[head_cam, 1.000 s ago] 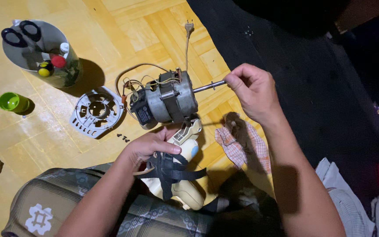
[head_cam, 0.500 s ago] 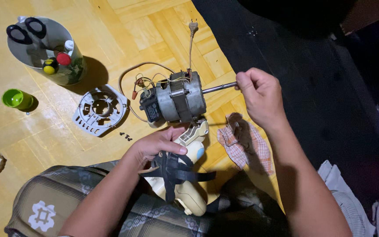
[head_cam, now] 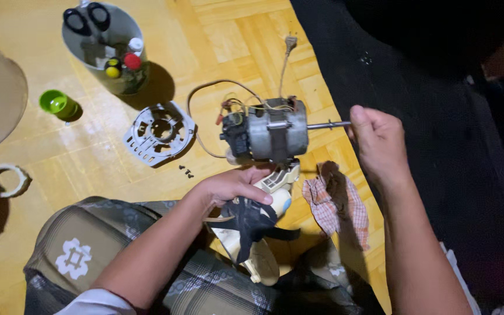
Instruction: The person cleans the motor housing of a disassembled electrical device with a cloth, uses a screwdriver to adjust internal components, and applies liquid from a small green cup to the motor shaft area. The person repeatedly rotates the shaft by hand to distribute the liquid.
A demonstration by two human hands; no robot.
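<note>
Far left on wood floor [head_cam: 234, 35]: tape roll [head_cam: 6, 179], green cup [head_cam: 56, 104]. Grey tub [head_cam: 109, 35] holding scissors [head_cam: 87, 16] and small bottles. Grey round grille [head_cam: 160, 131] lying flat, small screws [head_cam: 186, 171] just beside. Centre: left hand [head_cam: 228, 186], fingers curled over cream housing [head_cam: 263, 233] and black cloth [head_cam: 252, 221], set on lap. Above it, motor [head_cam: 269, 135] with loose wires, held off the floor, touching housing top. Checked rag [head_cam: 336, 204] on floor edge. Right hand [head_cam: 380, 143], fingers closed around motor shaft [head_cam: 328, 125].
</note>
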